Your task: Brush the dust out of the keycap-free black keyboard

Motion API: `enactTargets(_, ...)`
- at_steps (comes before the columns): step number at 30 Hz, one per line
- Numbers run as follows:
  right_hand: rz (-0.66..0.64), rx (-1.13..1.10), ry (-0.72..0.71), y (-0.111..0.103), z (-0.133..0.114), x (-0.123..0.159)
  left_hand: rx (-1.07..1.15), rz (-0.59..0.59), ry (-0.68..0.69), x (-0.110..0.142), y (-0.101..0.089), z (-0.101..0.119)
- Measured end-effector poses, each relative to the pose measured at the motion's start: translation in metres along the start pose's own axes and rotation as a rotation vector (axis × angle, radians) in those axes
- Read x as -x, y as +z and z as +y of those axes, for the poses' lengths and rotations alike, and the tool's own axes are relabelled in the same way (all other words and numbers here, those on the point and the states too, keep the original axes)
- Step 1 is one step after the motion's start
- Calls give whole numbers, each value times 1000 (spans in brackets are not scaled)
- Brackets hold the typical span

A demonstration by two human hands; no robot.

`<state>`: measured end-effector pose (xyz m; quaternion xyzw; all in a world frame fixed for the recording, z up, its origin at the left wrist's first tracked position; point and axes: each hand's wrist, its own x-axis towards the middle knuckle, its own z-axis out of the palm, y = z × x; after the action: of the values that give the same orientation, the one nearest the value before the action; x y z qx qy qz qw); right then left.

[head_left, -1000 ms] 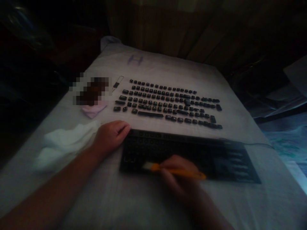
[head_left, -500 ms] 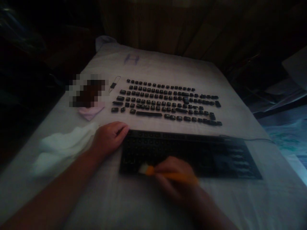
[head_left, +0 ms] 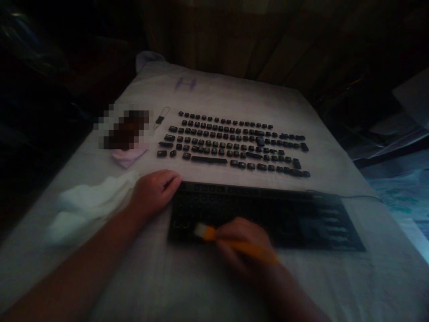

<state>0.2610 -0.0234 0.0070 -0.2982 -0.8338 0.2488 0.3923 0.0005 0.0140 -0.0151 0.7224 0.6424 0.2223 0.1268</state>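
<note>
Orange brush (head_left: 248, 249) over black keyless keyboard (head_left: 284, 210)

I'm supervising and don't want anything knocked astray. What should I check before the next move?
1. Orange-handled brush with pale bristles gripped in the right hand: ok.
2. Brush tip touching the long black keyboard base: cannot tell; it is over the base, but blurred.
3. Left hand at the base's far left corner: ok; how firmly it presses, cannot tell.
4. Loose black key caps in rows beyond the base, apart from it: ok.
5. Thin dark cable away from the brush: ok.
6. Base free of dust: cannot tell; too dark.
</note>
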Motion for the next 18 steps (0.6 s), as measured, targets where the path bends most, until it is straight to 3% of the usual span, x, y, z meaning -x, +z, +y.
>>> enactTargets(14,-78,-66,31,2,1,3,-6,21,1,0,0,1)
enactTargets(18,-30,-76,20,-1,-1,2,-8,19,4,0,0,1)
